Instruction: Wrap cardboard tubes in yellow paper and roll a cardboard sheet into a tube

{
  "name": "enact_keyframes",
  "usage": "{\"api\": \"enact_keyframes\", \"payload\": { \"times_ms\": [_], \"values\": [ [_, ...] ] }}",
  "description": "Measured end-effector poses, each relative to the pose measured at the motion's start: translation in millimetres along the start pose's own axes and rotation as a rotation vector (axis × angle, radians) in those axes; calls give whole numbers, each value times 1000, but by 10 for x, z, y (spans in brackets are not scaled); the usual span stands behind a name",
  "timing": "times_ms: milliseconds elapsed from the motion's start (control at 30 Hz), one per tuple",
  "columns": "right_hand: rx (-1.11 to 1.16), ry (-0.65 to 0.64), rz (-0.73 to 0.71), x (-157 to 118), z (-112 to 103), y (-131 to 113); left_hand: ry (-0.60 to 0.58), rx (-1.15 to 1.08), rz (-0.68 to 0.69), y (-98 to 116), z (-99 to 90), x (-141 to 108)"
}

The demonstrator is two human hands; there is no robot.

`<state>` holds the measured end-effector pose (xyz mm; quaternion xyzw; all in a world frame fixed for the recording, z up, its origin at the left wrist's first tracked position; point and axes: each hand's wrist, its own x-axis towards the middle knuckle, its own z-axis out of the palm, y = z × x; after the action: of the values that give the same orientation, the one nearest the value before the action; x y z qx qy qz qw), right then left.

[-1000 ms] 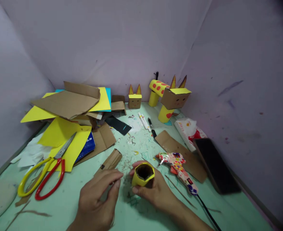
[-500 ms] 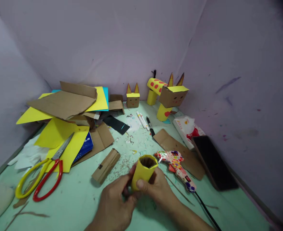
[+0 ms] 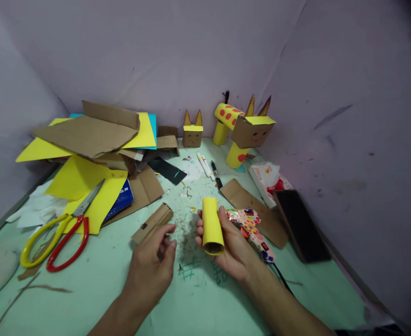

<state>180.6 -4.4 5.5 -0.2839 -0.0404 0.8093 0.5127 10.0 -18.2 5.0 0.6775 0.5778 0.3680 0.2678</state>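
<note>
A yellow paper-covered tube rests in my right hand, its fingers wrapped round the sides and its open, hollow end tipped toward me. My left hand is apart from the tube, fingers loosely curved with a gap between thumb and fingertips and nothing held. Just beyond my left hand lies a bare brown cardboard tube on the green table. A glue gun with a flowery pattern lies right of my right hand, partly hidden by it.
Scissors, yellow paper and stacked cardboard fill the left side. Markers, a cardboard cat-like head and a spotted yellow animal figure stand or lie at the back. A phone and cardboard strip are right.
My left hand has let go of the yellow tube and moved left. The tube, now in my right hand alone, has been tipped so its near end faces me.
</note>
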Motion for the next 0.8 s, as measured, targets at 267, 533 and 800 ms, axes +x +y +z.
{"api": "enact_keyframes", "payload": {
  "times_ms": [267, 533, 800],
  "values": [
    [-267, 214, -102, -90, -113, 9, 478, 324, -98, -157, -585, 146],
    [-422, 141, -91, -101, -117, 84, 323, 823, -505, -763, -1363, 260],
    [-818, -78, -282, -130, -121, 107, -10, 928, -478, -807, -1360, 308]
  ]
}}
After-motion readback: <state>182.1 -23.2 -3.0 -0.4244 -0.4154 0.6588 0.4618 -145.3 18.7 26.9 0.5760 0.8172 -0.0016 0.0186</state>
